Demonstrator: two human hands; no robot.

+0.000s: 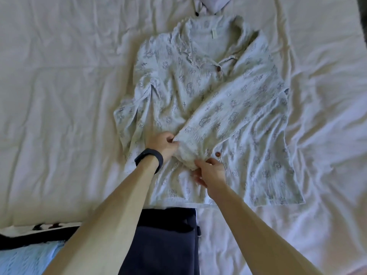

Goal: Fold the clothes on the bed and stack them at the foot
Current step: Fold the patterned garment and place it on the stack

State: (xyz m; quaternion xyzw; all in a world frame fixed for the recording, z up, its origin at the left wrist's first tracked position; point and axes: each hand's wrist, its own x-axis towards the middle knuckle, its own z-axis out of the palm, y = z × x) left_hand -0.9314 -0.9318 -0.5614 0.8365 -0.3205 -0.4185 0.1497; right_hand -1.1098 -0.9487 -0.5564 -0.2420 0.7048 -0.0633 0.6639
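A pale printed pyjama shirt (198, 92) with brown buttons lies face up on the white bed sheet (59, 86), collar at the far end. Its right sleeve (228, 120) is folded diagonally across the front. My left hand (164, 143), with a dark band on the wrist, pinches the sleeve's cuff at its upper corner. My right hand (208, 171) pinches the cuff's lower edge just below a button. A folded dark navy garment (166, 241) lies at the foot of the bed, right below the shirt's hem.
Another pale garment (210, 4) with a dark cord end lies beyond the collar at the top edge. A light blue fluffy rug (25, 259) and a dark patterned strip (39, 233) show at the lower left, off the bed's edge.
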